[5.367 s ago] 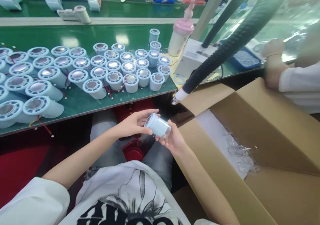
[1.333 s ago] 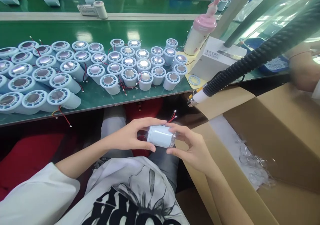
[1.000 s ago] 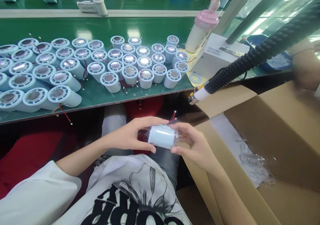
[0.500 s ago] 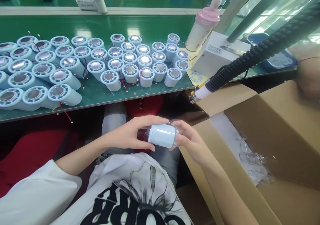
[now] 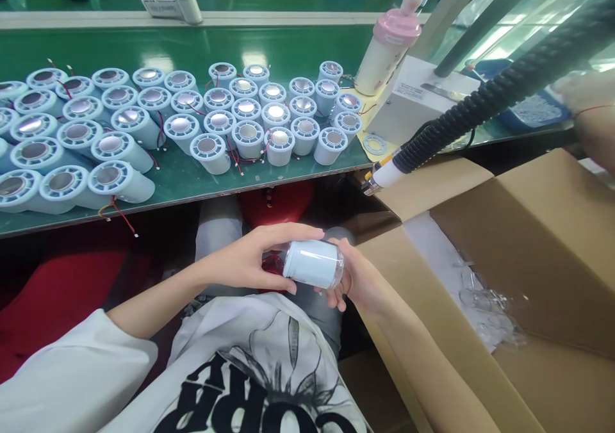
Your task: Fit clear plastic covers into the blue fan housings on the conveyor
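A pale blue cylinder (image 5: 310, 263) lies sideways over my lap, with a clear plastic cover (image 5: 341, 270) around its right end. My left hand (image 5: 257, 253) is closed on the cylinder from the left, fingers along its top and thumb below. Red wires (image 5: 273, 264) show between that thumb and forefinger. At the right end, my right hand (image 5: 353, 276) curls around the clear cover, its fingertips showing underneath. Part of its grip is hidden behind the cover. Several similar blue cylinders (image 5: 211, 152) with red wires stand on the green bench (image 5: 192, 183) ahead.
An open cardboard box (image 5: 528, 228) at my right holds clear plastic pieces (image 5: 485, 298). Above it hangs a black corrugated hose (image 5: 446, 129). A pink-lidded bottle (image 5: 389, 52) stands beside a white box-shaped base (image 5: 408, 103). Another person's arm (image 5: 593, 116) is at far right.
My right hand has shifted its grip at the cover's end; its fingertips now show lower, beneath it. My left hand keeps hold of the cylinder. The other person's arm has moved.
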`<state>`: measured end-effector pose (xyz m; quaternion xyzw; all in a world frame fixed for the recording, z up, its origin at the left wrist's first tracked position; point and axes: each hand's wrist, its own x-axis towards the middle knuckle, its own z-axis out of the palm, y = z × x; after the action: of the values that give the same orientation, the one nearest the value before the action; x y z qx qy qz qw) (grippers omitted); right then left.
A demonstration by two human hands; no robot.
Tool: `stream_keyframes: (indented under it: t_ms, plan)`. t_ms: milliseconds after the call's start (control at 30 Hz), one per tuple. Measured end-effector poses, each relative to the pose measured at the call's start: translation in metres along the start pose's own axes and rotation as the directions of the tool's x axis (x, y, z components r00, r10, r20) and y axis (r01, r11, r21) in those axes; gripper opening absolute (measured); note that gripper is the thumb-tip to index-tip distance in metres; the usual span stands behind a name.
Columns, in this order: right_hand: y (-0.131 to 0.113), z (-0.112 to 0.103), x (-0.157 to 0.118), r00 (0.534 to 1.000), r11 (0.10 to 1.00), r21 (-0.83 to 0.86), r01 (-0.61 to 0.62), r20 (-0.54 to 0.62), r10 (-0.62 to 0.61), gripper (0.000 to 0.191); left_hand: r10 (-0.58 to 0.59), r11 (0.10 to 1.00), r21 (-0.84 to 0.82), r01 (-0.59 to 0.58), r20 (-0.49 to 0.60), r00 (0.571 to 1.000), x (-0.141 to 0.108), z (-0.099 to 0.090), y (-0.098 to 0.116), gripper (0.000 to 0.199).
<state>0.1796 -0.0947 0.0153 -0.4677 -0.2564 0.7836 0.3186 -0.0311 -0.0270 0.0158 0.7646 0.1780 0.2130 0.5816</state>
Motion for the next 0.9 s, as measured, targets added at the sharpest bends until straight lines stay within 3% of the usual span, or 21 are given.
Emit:
stream_keyframes:
  t_ms: [167, 300, 367, 433, 467, 533, 567, 600, 633, 667, 700, 800, 833, 900]
  plan:
    - [-0.002, 0.001, 0.0, 0.978, 0.979, 0.074, -0.192, 0.091, 0.185, 0.066, 0.052, 0.999, 0.016, -0.052, -0.009, 0.999, 0.001, 0.001, -0.003, 0.076]
    - [0.002, -0.003, 0.0, 0.971, 0.978, 0.038, -0.204, 0.138, 0.197, 0.075, -0.01, 1.0, -0.013, 0.009, -0.031, 0.999, 0.0, 0.006, 0.0, 0.07]
    - [0.008, -0.006, -0.001, 0.991, 0.997, -0.026, -0.076, 0.112, 0.079, 0.074, -0.077, 0.995, -0.06, 0.074, -0.052, 0.996, 0.0, 0.009, 0.004, 0.065]
    - [0.012, -0.01, -0.003, 0.976, 0.964, -0.153, 0.217, 0.039, -0.214, 0.067, -0.157, 0.981, -0.128, 0.148, -0.062, 0.986, -0.001, 0.01, 0.009, 0.063]
    - [0.014, -0.012, -0.004, 0.918, 0.884, -0.263, 0.387, 0.017, -0.397, 0.065, -0.196, 0.969, -0.165, 0.184, -0.059, 0.979, -0.001, 0.011, 0.011, 0.063]
    - [0.017, -0.015, -0.008, 0.715, 0.58, -0.508, 0.637, 0.109, -0.69, 0.068, -0.262, 0.941, -0.232, 0.245, -0.043, 0.964, -0.001, 0.011, 0.014, 0.063]
    - [0.018, -0.017, -0.01, 0.624, 0.413, -0.596, 0.689, 0.198, -0.756, 0.064, -0.289, 0.927, -0.261, 0.271, -0.034, 0.957, -0.001, 0.011, 0.015, 0.062]
    - [0.018, -0.018, -0.011, 0.568, 0.287, -0.649, 0.704, 0.273, -0.776, 0.057, -0.313, 0.913, -0.285, 0.294, -0.025, 0.949, -0.001, 0.01, 0.016, 0.062]
    - [0.018, -0.018, -0.013, 0.556, 0.232, -0.676, 0.7, 0.31, -0.772, 0.051, -0.327, 0.902, -0.303, 0.308, -0.014, 0.945, -0.001, 0.01, 0.015, 0.062]
    - [0.019, -0.018, -0.015, 0.577, 0.256, -0.676, 0.691, 0.303, -0.758, 0.047, -0.328, 0.897, -0.315, 0.311, -0.003, 0.945, -0.001, 0.01, 0.015, 0.063]
    - [0.019, -0.017, -0.016, 0.628, 0.35, -0.651, 0.674, 0.254, -0.736, 0.045, -0.312, 0.9, -0.317, 0.298, 0.007, 0.95, -0.001, 0.009, 0.015, 0.066]
    - [0.017, -0.014, -0.019, 0.814, 0.727, -0.417, 0.546, 0.059, -0.577, 0.047, -0.23, 0.926, -0.302, 0.228, 0.027, 0.973, 0.0, 0.008, 0.014, 0.073]
    - [0.015, -0.014, -0.019, 0.853, 0.8, -0.335, 0.497, 0.02, -0.521, 0.048, -0.218, 0.924, -0.313, 0.219, 0.036, 0.975, 0.0, 0.008, 0.014, 0.074]
    - [0.011, -0.014, -0.02, 0.889, 0.858, -0.275, 0.433, -0.025, -0.457, 0.05, -0.238, 0.898, -0.368, 0.241, 0.055, 0.97, 0.001, 0.009, 0.013, 0.072]
